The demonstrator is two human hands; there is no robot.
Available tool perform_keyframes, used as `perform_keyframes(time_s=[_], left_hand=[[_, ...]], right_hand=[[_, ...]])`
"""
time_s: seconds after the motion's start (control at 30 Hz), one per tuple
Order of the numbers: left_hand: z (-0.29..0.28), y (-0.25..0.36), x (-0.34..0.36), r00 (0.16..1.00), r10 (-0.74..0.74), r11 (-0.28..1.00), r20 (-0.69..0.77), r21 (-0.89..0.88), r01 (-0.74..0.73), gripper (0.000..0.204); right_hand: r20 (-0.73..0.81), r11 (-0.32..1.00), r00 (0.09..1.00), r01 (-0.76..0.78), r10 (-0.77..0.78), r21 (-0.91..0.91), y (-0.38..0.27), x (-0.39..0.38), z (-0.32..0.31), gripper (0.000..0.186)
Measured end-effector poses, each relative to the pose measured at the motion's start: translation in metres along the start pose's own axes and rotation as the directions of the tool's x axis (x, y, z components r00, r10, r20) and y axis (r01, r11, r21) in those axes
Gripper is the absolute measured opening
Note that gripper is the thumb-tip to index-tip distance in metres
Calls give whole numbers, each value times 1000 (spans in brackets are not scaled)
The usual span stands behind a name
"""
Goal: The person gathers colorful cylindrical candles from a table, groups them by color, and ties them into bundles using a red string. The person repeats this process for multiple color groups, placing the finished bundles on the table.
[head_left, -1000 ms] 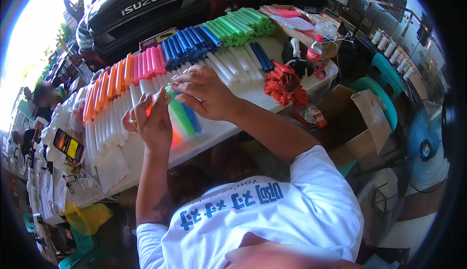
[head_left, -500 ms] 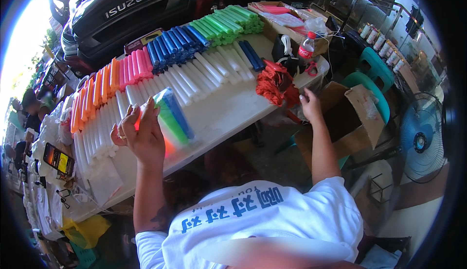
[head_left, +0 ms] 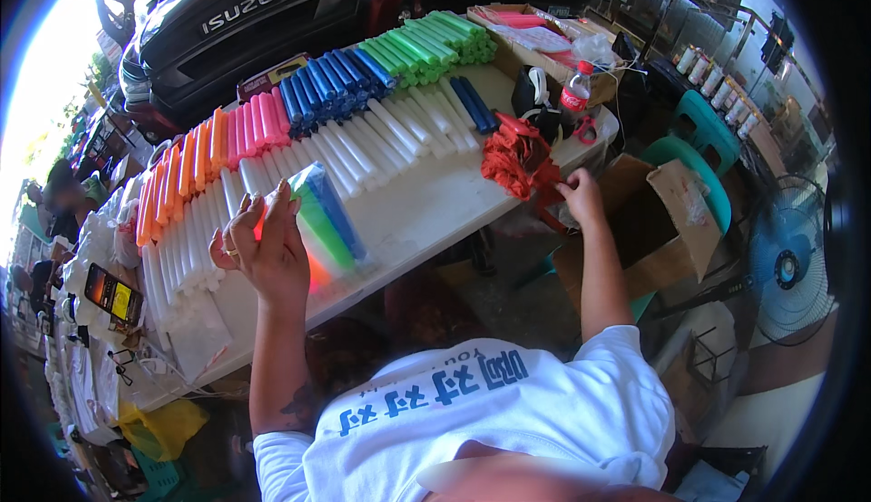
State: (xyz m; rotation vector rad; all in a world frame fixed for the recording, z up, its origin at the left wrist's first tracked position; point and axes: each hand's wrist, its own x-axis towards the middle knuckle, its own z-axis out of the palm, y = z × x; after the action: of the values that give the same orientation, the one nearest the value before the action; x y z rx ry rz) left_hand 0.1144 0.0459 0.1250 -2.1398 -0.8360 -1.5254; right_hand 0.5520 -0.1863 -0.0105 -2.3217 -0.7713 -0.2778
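My left hand (head_left: pixel 265 241) is raised over the near left of the table, pinching the top of a clear plastic bag (head_left: pixel 328 216). Blue, green and orange-red candle-like sticks show through the bag, which hangs tilted. My right hand (head_left: pixel 582 199) is at the table's right front edge, its fingertips closed on the edge of a crumpled bundle of red strips (head_left: pixel 517 159). Behind the bag lie white sticks (head_left: pixel 340 159) in a long row. Farther back are orange (head_left: pixel 186 165), pink (head_left: pixel 259 125), blue (head_left: pixel 336 87) and green sticks (head_left: pixel 431 47).
A cola bottle (head_left: pixel 575 94) and red-handled scissors (head_left: pixel 588 130) stand near the bundle. An open cardboard box (head_left: pixel 676 207) sits on a green chair (head_left: pixel 699 162) at right, beside a fan (head_left: pixel 787 266). A phone (head_left: pixel 113 293) lies at left. A parked car (head_left: pixel 263 21) is behind the table.
My right hand has moved slightly left to the red bundle, and its fingers have closed on the edge. The left hand still holds the bag in nearly the same place.
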Motion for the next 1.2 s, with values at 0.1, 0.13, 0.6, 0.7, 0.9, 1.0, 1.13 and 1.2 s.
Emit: perform_keyframes(time_s=[0.1, 0.13, 0.6, 0.7, 0.9, 1.0, 1.13, 1.2], left_hand=[[-1, 1, 0, 1000, 7, 1000, 11, 12, -7, 28], [-1, 1, 1, 1000, 3, 1000, 7, -1, -3, 27], [0, -2, -2, 1000, -9, 1000, -5, 11, 9, 27], [0, -2, -2, 999, -19, 999, 27, 34, 19, 27], [-1, -1, 0, 1000, -10, 1000, 12, 30, 10, 28], [0, -2, 2, 1000, -3, 1000, -28, -2, 3, 29], [-1, -1, 0, 999, -23, 1000, -35, -4, 23, 29], [-2, 0, -1, 998, -39, 999, -43, -20, 38, 29]], right_hand=[[-125, 943, 978, 193, -164, 271, -5, 38, -20, 38], [-59, 911, 982, 186, -177, 368, -9, 58, -23, 41], [450, 574, 827, -559, 335, 599, -33, 178, 28, 36], [262, 430, 921, -369, 288, 824, -27, 165, 25, 19], [3, 785, 993, -93, 116, 613, -14, 90, 23, 16], [-30, 769, 999, 48, -37, 638, -9, 93, 15, 12], [-42, 800, 999, 53, -35, 597, -6, 100, 17, 16], [-52, 714, 999, 39, -4, 699, -5, 97, 29, 13]])
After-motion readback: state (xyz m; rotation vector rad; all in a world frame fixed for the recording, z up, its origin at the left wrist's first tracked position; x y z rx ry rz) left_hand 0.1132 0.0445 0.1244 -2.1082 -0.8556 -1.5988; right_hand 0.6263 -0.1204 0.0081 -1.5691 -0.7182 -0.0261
